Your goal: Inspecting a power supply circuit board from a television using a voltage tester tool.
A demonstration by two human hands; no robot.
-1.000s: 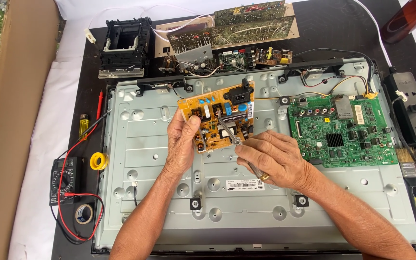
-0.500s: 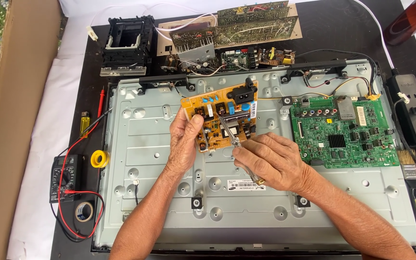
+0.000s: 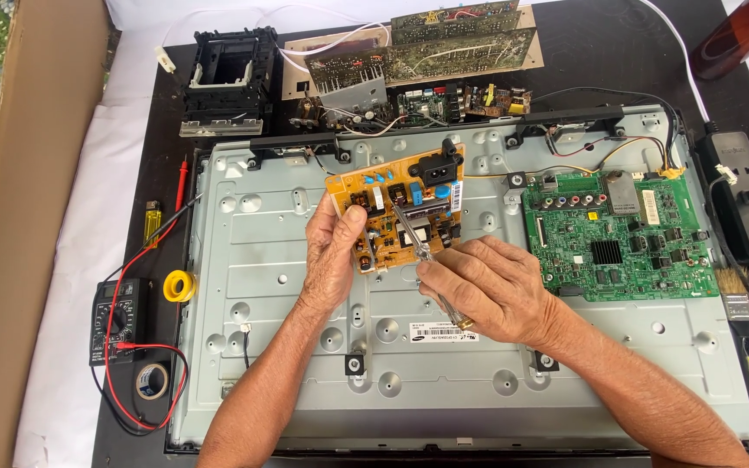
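A yellow power supply board (image 3: 405, 204) lies tilted on the grey metal back panel (image 3: 288, 286) of a flat screen. My left hand (image 3: 333, 251) grips the board's lower left edge, thumb on top. My right hand (image 3: 487, 286) holds a thin screwdriver (image 3: 411, 230); its metal tip rests on components near the board's middle, and its amber handle end pokes out under the palm. A green main board (image 3: 613, 234) is mounted on the panel to the right of both hands.
Behind the panel sit a black plastic frame (image 3: 227, 74) and several loose circuit boards (image 3: 444, 61). At left lie a multimeter (image 3: 114, 321) with red and black leads, a yellow solder roll (image 3: 179, 286), black tape (image 3: 151, 380) and a lighter (image 3: 153, 221). A power strip (image 3: 743, 208) lies right.
The view has shifted a little. Both hands stay on the yellow board; the screwdriver tip has moved slightly up across its components.
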